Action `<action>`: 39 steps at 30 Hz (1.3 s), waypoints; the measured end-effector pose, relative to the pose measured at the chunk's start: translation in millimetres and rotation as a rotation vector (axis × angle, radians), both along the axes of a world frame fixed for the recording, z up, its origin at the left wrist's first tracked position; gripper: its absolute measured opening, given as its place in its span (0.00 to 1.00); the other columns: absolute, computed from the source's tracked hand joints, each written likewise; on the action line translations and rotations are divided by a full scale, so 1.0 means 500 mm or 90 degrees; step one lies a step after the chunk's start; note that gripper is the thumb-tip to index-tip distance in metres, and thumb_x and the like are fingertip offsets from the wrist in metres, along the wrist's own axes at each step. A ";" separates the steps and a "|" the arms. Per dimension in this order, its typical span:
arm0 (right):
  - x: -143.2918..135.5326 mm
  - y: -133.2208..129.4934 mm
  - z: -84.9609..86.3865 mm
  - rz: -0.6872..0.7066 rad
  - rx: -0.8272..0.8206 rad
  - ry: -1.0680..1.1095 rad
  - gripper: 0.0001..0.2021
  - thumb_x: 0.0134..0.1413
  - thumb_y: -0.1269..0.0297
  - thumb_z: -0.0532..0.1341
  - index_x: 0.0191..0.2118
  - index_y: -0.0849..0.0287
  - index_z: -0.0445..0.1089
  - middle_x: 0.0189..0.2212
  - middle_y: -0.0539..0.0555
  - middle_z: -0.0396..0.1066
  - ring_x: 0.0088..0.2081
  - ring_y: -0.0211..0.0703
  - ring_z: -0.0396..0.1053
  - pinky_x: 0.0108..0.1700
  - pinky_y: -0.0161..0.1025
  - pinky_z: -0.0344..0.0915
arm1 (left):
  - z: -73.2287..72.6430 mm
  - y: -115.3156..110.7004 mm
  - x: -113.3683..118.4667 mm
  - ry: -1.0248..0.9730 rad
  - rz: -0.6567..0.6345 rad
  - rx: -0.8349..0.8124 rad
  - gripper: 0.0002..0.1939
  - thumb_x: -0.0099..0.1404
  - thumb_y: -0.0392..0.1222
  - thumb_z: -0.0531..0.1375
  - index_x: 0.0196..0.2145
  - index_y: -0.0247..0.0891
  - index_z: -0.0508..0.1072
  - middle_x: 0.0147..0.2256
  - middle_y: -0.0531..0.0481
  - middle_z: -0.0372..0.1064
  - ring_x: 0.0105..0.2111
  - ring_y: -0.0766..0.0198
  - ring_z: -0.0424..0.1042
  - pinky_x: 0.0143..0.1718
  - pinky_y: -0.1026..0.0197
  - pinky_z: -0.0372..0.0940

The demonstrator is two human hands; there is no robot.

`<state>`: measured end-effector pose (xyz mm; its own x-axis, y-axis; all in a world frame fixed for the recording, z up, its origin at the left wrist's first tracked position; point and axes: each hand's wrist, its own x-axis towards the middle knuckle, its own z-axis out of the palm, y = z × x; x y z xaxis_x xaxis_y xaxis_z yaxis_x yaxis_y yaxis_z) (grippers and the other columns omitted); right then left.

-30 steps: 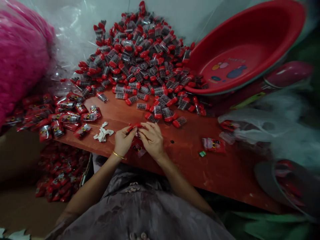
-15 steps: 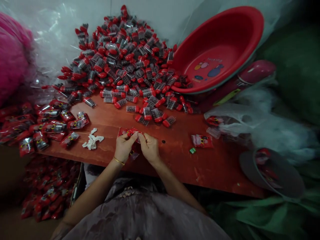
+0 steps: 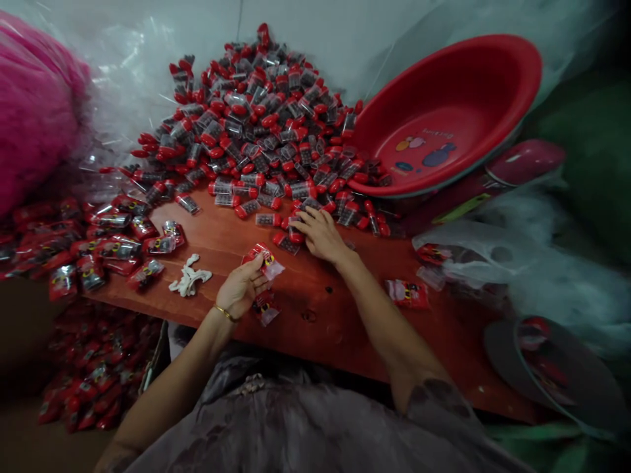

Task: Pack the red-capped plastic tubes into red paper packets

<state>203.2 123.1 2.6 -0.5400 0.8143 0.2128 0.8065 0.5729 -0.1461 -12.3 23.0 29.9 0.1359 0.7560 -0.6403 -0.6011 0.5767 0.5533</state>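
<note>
My left hand (image 3: 240, 286) pinches a small red printed plastic bag (image 3: 266, 260) between thumb and fingers, just above the tabletop. A second red bag (image 3: 266, 309) lies on the table below that hand. Farther forward, my right hand (image 3: 321, 234) reaches to the near edge of a large heap of small clear bottles (image 3: 276, 125) with red caps and dark contents. Its fingers are spread over a red-capped bottle (image 3: 294, 230); whether they touch it I cannot tell.
Behind the heap's right side leans a red basin (image 3: 458, 105). Filled red packets (image 3: 113, 248) pile up at the left, near a white crumpled piece (image 3: 190, 276). On the right are a red packet (image 3: 408, 293), clear plastic bags (image 3: 473, 253) and a grey container (image 3: 566, 368).
My right hand has left the bag and moved forward and right to the bottles, its fingers spreading. My left hand keeps the bag, now turned more open to view. The camera view has shifted slightly.
</note>
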 end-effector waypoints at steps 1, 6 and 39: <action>0.001 0.008 -0.008 0.009 0.000 0.002 0.22 0.51 0.75 0.55 0.53 0.56 0.66 0.58 0.58 0.60 0.62 0.55 0.48 0.60 0.59 0.42 | 0.001 -0.002 0.002 -0.002 -0.002 -0.005 0.09 0.53 0.42 0.66 0.30 0.35 0.73 0.26 0.49 0.75 0.27 0.64 0.73 0.34 0.62 0.66; -0.018 -0.022 -0.016 -0.019 -0.005 0.196 0.12 0.57 0.65 0.55 0.45 0.60 0.68 0.46 0.60 0.72 0.53 0.52 0.63 0.59 0.57 0.49 | 0.003 -0.010 0.002 -0.008 -0.007 -0.025 0.10 0.53 0.44 0.66 0.30 0.36 0.72 0.26 0.49 0.75 0.28 0.63 0.74 0.36 0.59 0.66; -0.114 -0.314 0.023 -0.245 -0.498 0.796 0.21 0.47 0.43 0.58 0.25 0.59 0.67 0.15 0.46 0.64 0.13 0.30 0.58 0.15 0.29 0.54 | 0.006 -0.077 0.063 0.058 -0.034 0.125 0.21 0.34 0.43 0.73 0.25 0.33 0.72 0.21 0.54 0.71 0.19 0.71 0.67 0.23 0.67 0.62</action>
<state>146.4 -33.7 13.9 -0.0813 0.9804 -0.1797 0.0165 -0.1789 -0.9837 19.3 -15.6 32.8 0.1269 0.8604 -0.4935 -0.5150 0.4824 0.7086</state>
